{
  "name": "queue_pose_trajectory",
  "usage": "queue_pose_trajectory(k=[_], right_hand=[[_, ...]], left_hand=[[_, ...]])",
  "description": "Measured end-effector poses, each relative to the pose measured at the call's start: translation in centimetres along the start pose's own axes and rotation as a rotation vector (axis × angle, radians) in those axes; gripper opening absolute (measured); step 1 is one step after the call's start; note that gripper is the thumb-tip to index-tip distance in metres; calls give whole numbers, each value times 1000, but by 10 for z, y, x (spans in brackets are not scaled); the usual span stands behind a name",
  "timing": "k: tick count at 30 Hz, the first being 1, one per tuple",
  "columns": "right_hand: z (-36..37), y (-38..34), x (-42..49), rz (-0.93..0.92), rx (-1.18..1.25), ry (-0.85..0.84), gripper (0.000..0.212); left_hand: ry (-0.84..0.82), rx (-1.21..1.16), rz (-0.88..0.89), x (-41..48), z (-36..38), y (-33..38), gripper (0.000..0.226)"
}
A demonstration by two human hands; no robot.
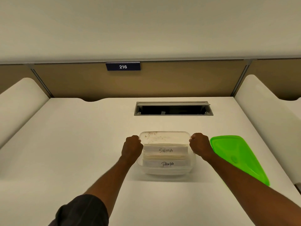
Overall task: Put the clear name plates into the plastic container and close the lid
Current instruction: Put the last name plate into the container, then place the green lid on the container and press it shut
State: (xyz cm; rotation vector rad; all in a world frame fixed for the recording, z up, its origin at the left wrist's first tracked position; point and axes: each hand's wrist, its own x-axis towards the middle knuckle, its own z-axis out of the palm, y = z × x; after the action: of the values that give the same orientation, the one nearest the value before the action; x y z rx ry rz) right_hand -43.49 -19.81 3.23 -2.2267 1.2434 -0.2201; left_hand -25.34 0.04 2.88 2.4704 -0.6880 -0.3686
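A clear plastic container (164, 136) stands on the white desk in front of me, without its lid. Inside it lie stacked clear name plates, the upper one (165, 150) reading SIGMA and the nearer one (167, 163) reading PANDA. My left hand (132, 146) grips the container's left rim with closed fingers. On the opposite rim my right hand (200, 145) holds on the same way. The green lid (236, 155) lies flat on the desk just right of my right hand, apart from the container.
A rectangular cable hatch (173, 108) is open in the desk (81, 144) behind the container. A tan partition with a dark sign reading 216 (123, 66) closes off the back. White side panels rise at the left (19, 101) and right (263, 101).
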Motion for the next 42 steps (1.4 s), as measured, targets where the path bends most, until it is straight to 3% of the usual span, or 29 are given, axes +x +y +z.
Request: queue_pose_trajectory(k=[10,15,18,22,26,30,34,42], right_hand=[[7,10,6,12,-20,1,19],[-2,16,9,-16,36,23,37],[-15,28,10,52,87,115,41],[-36,59,12,106,90,187,36],[-63,104,9,162,2,225,35],[-83,154,1,251,-69,226,35],[-97,200,-6,386,-69,229,32],[-105,251,-8,498,-71,138,28]], left_hand=[[10,56,-24,0,6,4,17],[-12,124,-133,2,-4,22,17],[73,208,-50,7,-3,48,41],[92,145,158,10,19,109,48],[0,11,297,1,58,178,42],[-176,19,335,-13,105,229,24],[-338,-20,268,-29,152,253,11],[-480,-4,78,-35,221,248,24]])
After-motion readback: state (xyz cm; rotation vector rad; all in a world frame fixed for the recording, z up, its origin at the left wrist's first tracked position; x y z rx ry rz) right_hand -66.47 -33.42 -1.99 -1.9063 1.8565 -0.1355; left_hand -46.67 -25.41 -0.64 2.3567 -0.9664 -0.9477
